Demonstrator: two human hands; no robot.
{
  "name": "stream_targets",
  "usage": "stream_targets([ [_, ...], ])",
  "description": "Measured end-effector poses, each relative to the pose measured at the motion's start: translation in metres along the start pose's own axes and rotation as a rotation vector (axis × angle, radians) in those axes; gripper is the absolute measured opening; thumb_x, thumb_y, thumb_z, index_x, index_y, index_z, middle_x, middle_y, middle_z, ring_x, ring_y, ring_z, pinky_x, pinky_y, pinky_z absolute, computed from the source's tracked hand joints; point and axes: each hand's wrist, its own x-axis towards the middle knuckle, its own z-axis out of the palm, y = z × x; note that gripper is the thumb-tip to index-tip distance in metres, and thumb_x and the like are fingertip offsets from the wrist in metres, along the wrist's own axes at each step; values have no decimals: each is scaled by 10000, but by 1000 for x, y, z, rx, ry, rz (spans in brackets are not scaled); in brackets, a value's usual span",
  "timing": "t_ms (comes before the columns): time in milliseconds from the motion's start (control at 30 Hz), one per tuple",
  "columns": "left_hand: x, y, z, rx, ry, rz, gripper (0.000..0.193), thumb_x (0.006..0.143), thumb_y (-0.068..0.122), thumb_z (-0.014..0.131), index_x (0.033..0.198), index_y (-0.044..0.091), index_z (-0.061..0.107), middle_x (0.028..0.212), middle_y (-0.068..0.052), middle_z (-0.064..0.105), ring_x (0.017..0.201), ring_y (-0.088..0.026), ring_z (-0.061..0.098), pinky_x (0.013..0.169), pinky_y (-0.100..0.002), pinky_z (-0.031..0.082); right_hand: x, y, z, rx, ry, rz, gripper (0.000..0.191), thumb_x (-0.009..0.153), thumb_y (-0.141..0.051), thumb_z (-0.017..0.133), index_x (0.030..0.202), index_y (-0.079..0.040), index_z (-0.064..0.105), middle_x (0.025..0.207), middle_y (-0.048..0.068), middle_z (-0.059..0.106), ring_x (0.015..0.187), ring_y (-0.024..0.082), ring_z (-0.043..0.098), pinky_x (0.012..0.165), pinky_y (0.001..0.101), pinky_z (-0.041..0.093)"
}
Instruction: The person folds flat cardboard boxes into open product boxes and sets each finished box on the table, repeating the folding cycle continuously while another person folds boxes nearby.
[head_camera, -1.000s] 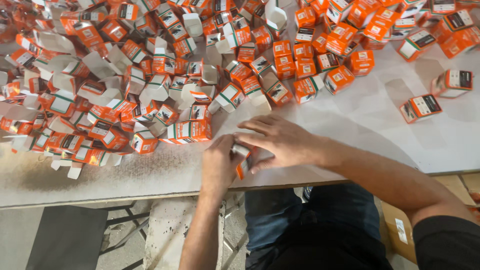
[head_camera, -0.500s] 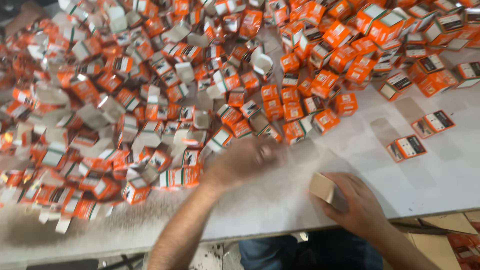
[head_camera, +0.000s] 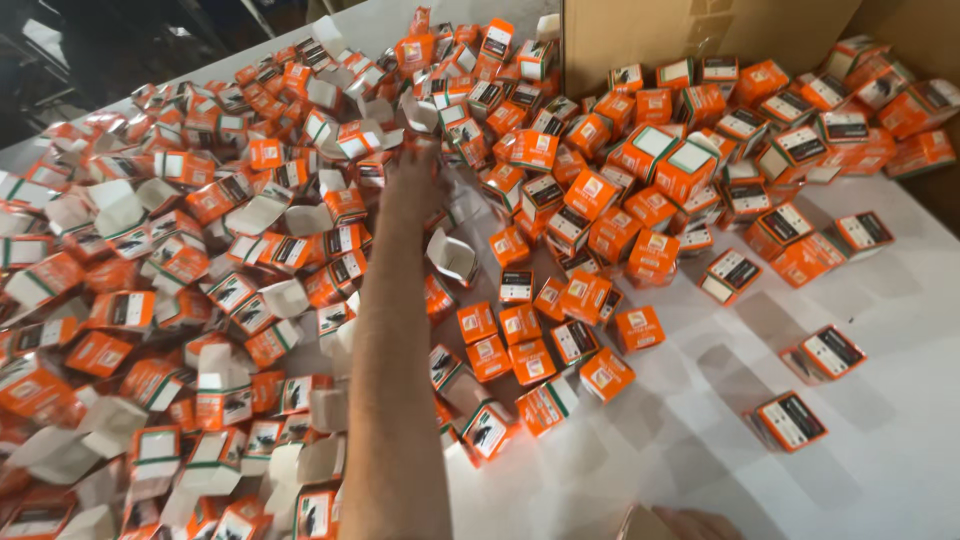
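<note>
Reaching step: left hand stretched toward the table's far edge among open boxes (finger spread blurred, cannot tell); a clean single-box pinch needed.

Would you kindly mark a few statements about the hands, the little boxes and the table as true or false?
1. The left hand reaches far out into the heap of small orange boxes. True.
2. The right hand is stretched over the middle of the pile. False: it shows only at the bottom edge, by a brown piece of cardboard.
3. A big cardboard carton stands at the far right. True.
4. The table is dark green. False: it is white.
</note>
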Motion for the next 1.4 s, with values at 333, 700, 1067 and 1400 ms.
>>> stream_targets([
  [333,-29,22,-97,-219,291,-100,237,955,-9,701,1142,66,575,926,-154,717,830,-382,720,711,-479,557,69,-28,-56,459,-291,230,838,722,-329,823,1419,8,501,1208,178,692,1080,350,714,927,429,548],
  [700,-335,262,-232,-1120,-163,91,399,762,-110,759,1071,33,550,999,-99,658,935,-205,679,790,-332,564,146,-128,-137,487,10,-295,870,875,-572,712,1507,-68,393,1485,298,419,1372,521,458,1144,596,394],
  [1067,-425,311,-183,-1173,53,-301,239,925,-101,654,1081,57,564,998,-99,647,810,-183,696,659,-279,576,69,-137,-157,784,-107,242,281,983,-66,607,1254,-3,643,1190,153,687,954,216,731,802,298,595],
  [1400,-327,249,-144,-722,-109,278,462,786,84,827,1206,156,647,1378,-143,646,1308,-363,597,1089,-424,512,81,-96,-147,764,-226,352,115,928,-105,712,1036,-68,695,795,74,629,664,177,557,618,294,474],
])
